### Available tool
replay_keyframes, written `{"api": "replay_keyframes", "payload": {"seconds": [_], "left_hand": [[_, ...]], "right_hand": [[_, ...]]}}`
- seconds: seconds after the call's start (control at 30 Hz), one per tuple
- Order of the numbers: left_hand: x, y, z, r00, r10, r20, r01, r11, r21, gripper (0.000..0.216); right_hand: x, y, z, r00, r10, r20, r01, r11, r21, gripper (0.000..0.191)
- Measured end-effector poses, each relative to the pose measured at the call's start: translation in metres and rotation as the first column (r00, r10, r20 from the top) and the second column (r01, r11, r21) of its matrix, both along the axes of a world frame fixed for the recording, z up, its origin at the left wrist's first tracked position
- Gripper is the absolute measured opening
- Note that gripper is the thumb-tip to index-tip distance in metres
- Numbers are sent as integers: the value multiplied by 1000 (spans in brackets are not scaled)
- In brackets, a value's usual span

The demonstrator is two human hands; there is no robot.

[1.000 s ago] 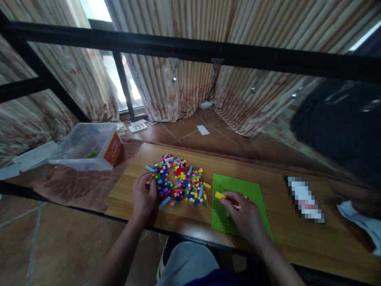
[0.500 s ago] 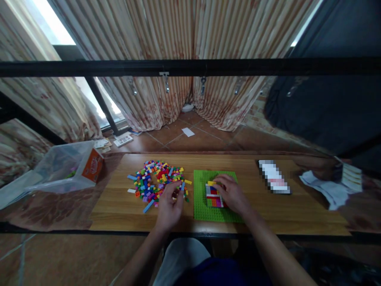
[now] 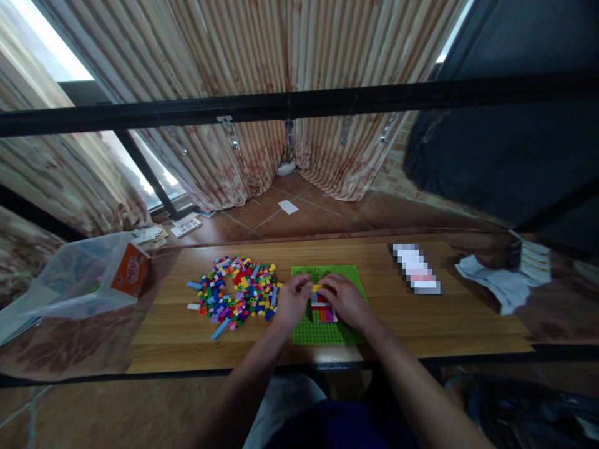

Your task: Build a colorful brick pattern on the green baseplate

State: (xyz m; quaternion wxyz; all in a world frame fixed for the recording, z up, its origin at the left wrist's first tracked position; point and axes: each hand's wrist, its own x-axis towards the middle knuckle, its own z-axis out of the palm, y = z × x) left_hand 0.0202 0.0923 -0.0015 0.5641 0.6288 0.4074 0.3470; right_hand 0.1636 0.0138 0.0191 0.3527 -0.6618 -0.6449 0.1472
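Observation:
A green studded baseplate (image 3: 349, 278) lies on the wooden table (image 3: 421, 315). On it sits a small flat build of red, white, orange and purple bricks (image 3: 322, 309). My left hand (image 3: 292, 303) rests at the plate's left side, fingers curled toward the build. My right hand (image 3: 344, 301) covers the build's right part, fingers bent and pressed on it, next to a yellow brick (image 3: 317, 288) at its top edge. What the fingers pinch is too small to name. A pile of loose coloured bricks (image 3: 236, 292) lies left of the plate.
A clear plastic tub with an orange label (image 3: 88, 277) lies tipped at the table's left end. A blurred flat object (image 3: 415, 268) and crumpled white paper (image 3: 496, 280) lie to the right. A black bar (image 3: 299, 103) crosses overhead. Curtains hang behind.
My left hand has left the loose brick pile and come right onto the baseplate beside the build. My right hand stays on the build. The view has shifted to the right.

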Motion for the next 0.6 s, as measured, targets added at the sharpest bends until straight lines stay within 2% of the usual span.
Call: {"api": "replay_keyframes", "payload": {"seconds": [0.17, 0.6], "left_hand": [[3, 0, -4, 999, 50, 11, -50, 999, 2, 21], [7, -10, 1, 994, 108, -34, -106, 993, 60, 22]], "right_hand": [[1, 1, 2, 1000, 12, -23, -12, 999, -36, 15], [4, 3, 2, 995, 25, -99, -31, 998, -55, 13]]}}
